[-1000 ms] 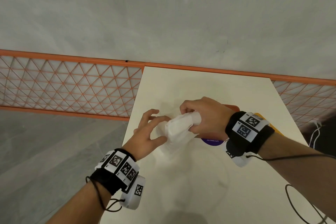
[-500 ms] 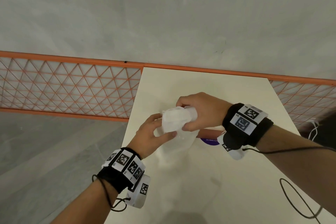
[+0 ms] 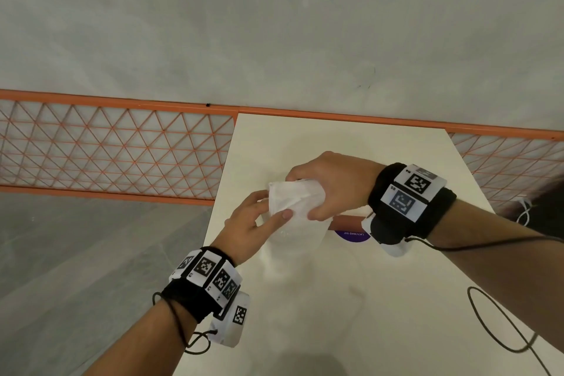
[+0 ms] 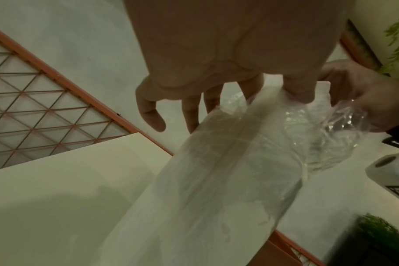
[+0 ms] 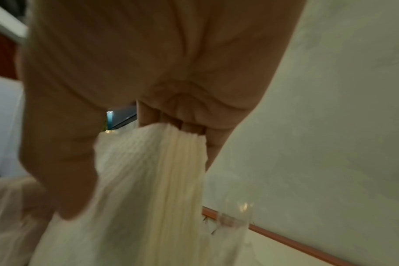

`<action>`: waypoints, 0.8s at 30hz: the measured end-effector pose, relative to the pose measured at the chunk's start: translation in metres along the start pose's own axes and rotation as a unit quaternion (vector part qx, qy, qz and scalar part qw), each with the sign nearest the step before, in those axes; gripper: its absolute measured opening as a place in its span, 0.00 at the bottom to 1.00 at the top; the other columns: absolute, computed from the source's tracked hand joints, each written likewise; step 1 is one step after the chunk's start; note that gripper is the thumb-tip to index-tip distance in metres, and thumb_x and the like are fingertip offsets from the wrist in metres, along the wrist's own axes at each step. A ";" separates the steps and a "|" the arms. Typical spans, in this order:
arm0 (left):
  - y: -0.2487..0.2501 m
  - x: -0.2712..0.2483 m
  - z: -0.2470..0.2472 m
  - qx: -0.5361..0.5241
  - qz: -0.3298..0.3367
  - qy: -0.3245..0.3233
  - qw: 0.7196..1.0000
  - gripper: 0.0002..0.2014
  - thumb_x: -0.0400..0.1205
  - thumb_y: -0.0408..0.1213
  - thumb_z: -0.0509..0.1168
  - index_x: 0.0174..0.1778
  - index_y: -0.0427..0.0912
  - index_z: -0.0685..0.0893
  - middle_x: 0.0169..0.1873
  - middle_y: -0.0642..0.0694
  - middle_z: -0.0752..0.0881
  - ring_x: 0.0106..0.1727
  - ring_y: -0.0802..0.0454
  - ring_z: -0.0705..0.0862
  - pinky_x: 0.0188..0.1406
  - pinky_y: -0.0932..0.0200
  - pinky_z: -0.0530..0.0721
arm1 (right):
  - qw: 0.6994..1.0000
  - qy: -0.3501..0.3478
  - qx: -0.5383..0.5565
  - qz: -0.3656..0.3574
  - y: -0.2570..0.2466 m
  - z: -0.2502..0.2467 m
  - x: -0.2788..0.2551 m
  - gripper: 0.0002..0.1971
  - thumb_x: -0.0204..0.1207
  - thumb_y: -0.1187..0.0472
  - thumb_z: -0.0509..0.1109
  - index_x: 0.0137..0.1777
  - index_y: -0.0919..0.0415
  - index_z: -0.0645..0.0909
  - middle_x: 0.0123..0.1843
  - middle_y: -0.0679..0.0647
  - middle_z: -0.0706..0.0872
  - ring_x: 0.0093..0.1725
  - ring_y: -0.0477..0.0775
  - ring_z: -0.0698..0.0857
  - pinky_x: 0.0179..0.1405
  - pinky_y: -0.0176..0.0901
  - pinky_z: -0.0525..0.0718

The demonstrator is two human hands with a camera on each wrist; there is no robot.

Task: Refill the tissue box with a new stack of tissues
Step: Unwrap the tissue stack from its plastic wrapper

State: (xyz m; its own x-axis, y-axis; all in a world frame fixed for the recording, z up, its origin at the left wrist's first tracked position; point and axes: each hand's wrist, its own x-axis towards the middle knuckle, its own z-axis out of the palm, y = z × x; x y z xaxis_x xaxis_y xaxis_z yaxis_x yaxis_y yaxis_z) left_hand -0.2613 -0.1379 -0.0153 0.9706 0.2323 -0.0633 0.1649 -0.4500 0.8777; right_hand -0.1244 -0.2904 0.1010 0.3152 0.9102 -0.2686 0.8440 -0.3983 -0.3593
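Note:
My right hand [image 3: 308, 195] grips one end of a white tissue stack [image 3: 290, 197] above the table; the right wrist view shows the tissue stack [image 5: 162, 180] clamped between thumb and fingers. A clear plastic wrapper [image 3: 293, 241] hangs from the stack's lower part down to the table. My left hand [image 3: 274, 207] pinches the wrapper just below the bare tissues, thumb in front. In the left wrist view the wrapper [image 4: 216, 180] runs down from that thumb. The brown tissue box [image 3: 348, 220] with a purple label lies under my right wrist, mostly hidden.
The cream table [image 3: 305, 330] butts against an orange rail with a mesh panel [image 3: 116, 149] and a grey wall. A black cable [image 3: 503, 323] loops over the table's right side. The floor drops away past the table's left edge.
Both hands have lifted and moved slightly away from me. My left hand went from spread beside the bundle to pinching the wrapper, and more bare tissue shows above it.

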 end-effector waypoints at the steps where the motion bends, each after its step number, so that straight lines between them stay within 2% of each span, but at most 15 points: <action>1: 0.001 0.000 0.000 0.003 -0.003 0.000 1.000 0.29 0.70 0.73 0.58 0.60 0.64 0.87 0.66 0.67 0.76 0.68 0.69 0.75 0.72 0.61 0.71 | 1.000 -0.013 -0.005 0.000 -0.001 -0.001 0.001 0.22 0.65 0.51 0.77 0.60 0.46 0.79 0.47 0.45 0.86 0.45 0.48 0.84 0.46 0.46 0.86; 4: -0.001 -0.001 -0.002 0.025 -0.001 -0.029 0.999 0.33 0.64 0.74 0.66 0.64 0.67 0.82 0.69 0.67 0.72 0.72 0.66 0.72 0.78 0.51 0.70 | 1.000 -0.009 0.013 0.005 0.000 -0.007 0.003 0.22 0.65 0.56 0.77 0.60 0.48 0.80 0.49 0.46 0.87 0.46 0.50 0.84 0.46 0.46 0.86; 6: -0.005 -0.003 -0.001 0.047 -0.007 -0.058 0.997 0.46 0.54 0.73 0.74 0.72 0.70 0.73 0.73 0.68 0.66 0.75 0.63 0.68 0.80 0.45 0.67 | 0.999 0.004 0.048 0.019 0.003 -0.009 0.003 0.24 0.65 0.59 0.78 0.62 0.50 0.81 0.52 0.47 0.86 0.50 0.50 0.84 0.48 0.44 0.84; 8: -0.007 -0.004 0.003 0.077 -0.007 -0.054 0.995 0.53 0.51 0.71 0.78 0.75 0.71 0.67 0.74 0.68 0.63 0.76 0.59 0.68 0.80 0.43 0.67 | 0.998 -0.004 0.054 0.028 0.003 -0.008 0.004 0.26 0.63 0.61 0.79 0.63 0.50 0.80 0.53 0.47 0.86 0.51 0.51 0.83 0.49 0.45 0.84; 10: -0.007 -0.002 0.007 0.089 0.001 -0.020 0.996 0.51 0.55 0.66 0.78 0.77 0.64 0.68 0.74 0.63 0.66 0.74 0.56 0.71 0.78 0.47 0.70 | 0.998 -0.016 0.057 0.023 0.001 -0.003 0.006 0.22 0.63 0.60 0.78 0.58 0.48 0.81 0.49 0.45 0.85 0.49 0.50 0.83 0.49 0.47 0.85; 12: -0.006 0.002 0.010 0.077 0.015 0.016 0.997 0.45 0.63 0.57 0.80 0.77 0.55 0.72 0.73 0.57 0.71 0.69 0.58 0.74 0.73 0.59 0.73 | 0.998 -0.016 0.053 0.015 -0.002 0.000 0.008 0.18 0.65 0.59 0.78 0.55 0.46 0.81 0.46 0.44 0.84 0.47 0.49 0.83 0.47 0.44 0.83; 14: -0.006 0.005 0.011 0.080 0.026 0.031 0.996 0.40 0.67 0.49 0.81 0.76 0.52 0.74 0.71 0.53 0.73 0.64 0.63 0.73 0.67 0.65 0.73 | 0.999 -0.017 0.039 0.007 -0.003 -0.002 0.009 0.16 0.68 0.56 0.77 0.56 0.46 0.82 0.46 0.43 0.85 0.48 0.49 0.83 0.47 0.42 0.82; 16: -0.006 0.007 0.010 0.083 0.027 0.033 0.996 0.39 0.68 0.48 0.81 0.75 0.51 0.75 0.69 0.54 0.74 0.62 0.65 0.72 0.65 0.67 0.73 | 0.999 -0.025 0.035 0.003 -0.004 -0.005 0.008 0.17 0.71 0.55 0.76 0.60 0.47 0.82 0.50 0.44 0.87 0.51 0.50 0.84 0.50 0.44 0.82; 18: -0.009 0.007 0.009 0.069 0.023 0.028 0.997 0.38 0.68 0.47 0.82 0.74 0.50 0.75 0.69 0.54 0.73 0.63 0.62 0.74 0.64 0.66 0.74 | 0.999 -0.015 0.036 0.000 -0.003 -0.009 0.008 0.20 0.74 0.55 0.75 0.66 0.49 0.81 0.56 0.45 0.87 0.55 0.51 0.83 0.56 0.46 0.81; 20: -0.014 0.009 0.006 0.052 0.023 0.027 0.998 0.37 0.69 0.50 0.81 0.73 0.49 0.76 0.67 0.54 0.73 0.64 0.59 0.76 0.65 0.56 0.81 | 0.999 0.009 0.045 -0.001 -0.001 -0.014 0.006 0.21 0.75 0.56 0.75 0.68 0.51 0.81 0.61 0.47 0.87 0.58 0.52 0.83 0.62 0.49 0.80; 22: -0.018 0.011 0.004 0.045 0.022 0.033 0.998 0.34 0.70 0.52 0.79 0.71 0.50 0.78 0.65 0.56 0.73 0.64 0.58 0.77 0.63 0.49 0.85 | 0.998 0.036 0.047 -0.005 0.000 -0.021 0.003 0.20 0.75 0.56 0.75 0.68 0.52 0.81 0.61 0.47 0.87 0.59 0.52 0.83 0.63 0.51 0.80; 24: -0.020 0.011 0.002 0.041 0.022 0.043 0.998 0.31 0.71 0.51 0.79 0.69 0.51 0.79 0.64 0.55 0.74 0.63 0.58 0.77 0.61 0.48 0.86 | 0.997 0.061 0.057 -0.004 0.000 -0.030 -0.001 0.19 0.75 0.57 0.75 0.66 0.51 0.82 0.60 0.46 0.88 0.58 0.49 0.84 0.61 0.51 0.82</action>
State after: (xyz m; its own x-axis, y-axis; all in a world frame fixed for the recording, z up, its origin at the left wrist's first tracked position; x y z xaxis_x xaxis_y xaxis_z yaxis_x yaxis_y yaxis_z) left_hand -0.2530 -0.1285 -0.0343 0.9592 0.2823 0.0183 0.1400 -0.5298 0.8365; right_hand -0.1116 -0.2875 0.1284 0.3641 0.9180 -0.1574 0.7942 -0.3943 -0.4624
